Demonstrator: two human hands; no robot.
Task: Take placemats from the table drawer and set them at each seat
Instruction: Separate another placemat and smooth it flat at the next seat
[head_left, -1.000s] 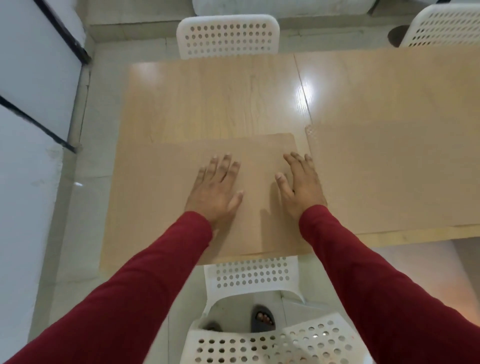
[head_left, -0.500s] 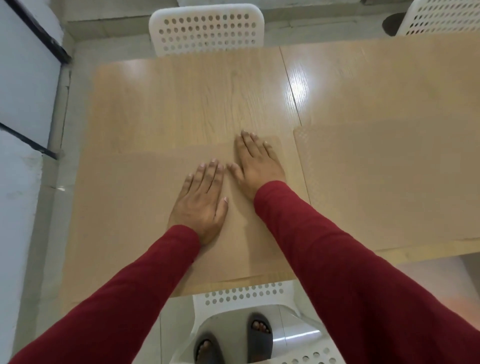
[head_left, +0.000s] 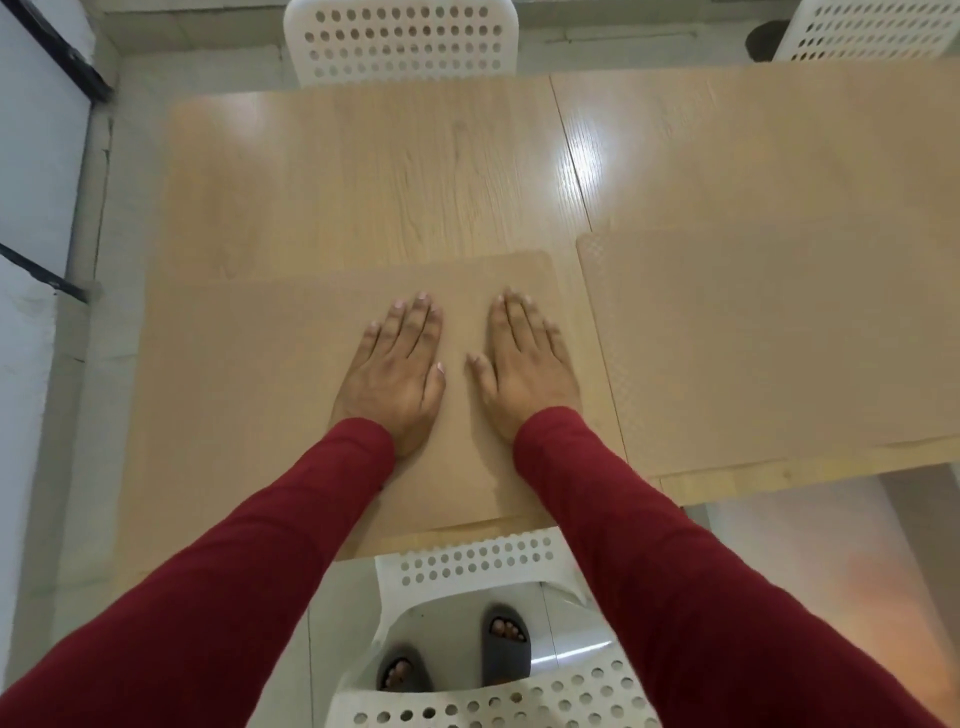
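On the tabletop (head_left: 415, 171), your mat (head_left: 249, 395) lies at the near seat, a second mat (head_left: 769, 338) just beside it to the right. Both your left hand (head_left: 397, 371) and right hand (head_left: 524, 371) rest flat on it, fingers straight, gripping nothing. Press evenly and square its edge to the tabletop's.

Two placemats lie on the surface (head_left: 415, 171): the near placemat (head_left: 249, 395) at 6 o'clock, the second placemat (head_left: 769, 338) just beside it at 3 o'clock. Both hands rest flat on the near one, left hand (head_left: 395, 374) beside right hand (head_left: 524, 371). One chair (head_left: 400, 41) stands behind the surface at 12 o'clock, another chair (head_left: 483, 566) before it at 6 o'clock.
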